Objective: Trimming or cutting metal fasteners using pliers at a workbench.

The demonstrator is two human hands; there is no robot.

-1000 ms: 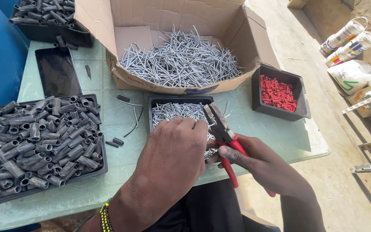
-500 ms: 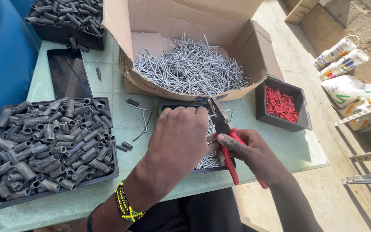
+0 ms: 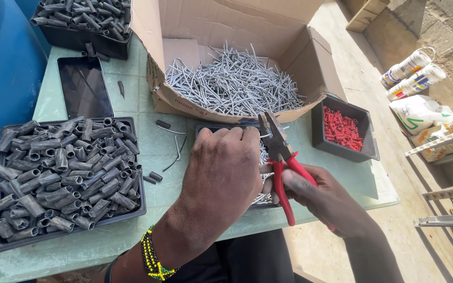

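While one pair of red-handled pliers (image 3: 280, 157) was gripped in the closed right hand (image 3: 323, 196), the left hand (image 3: 221, 173) was laid, fingers curled, contents unseen, over one near black tray (image 3: 213, 127) on the desk (image 3: 153, 152).

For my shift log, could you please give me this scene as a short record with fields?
Surface: pale green table
Left hand: palm down over a small black tray of metal pins, fingers curled; any hold is hidden
Right hand: grips red-handled pliers, tips pointing away
Left side: black tray of grey tube pieces, dark tablet behind it
Behind: open cardboard box heaped with bent wire pins
Right side: black tub of red plugs
Loose: a few wires on the table
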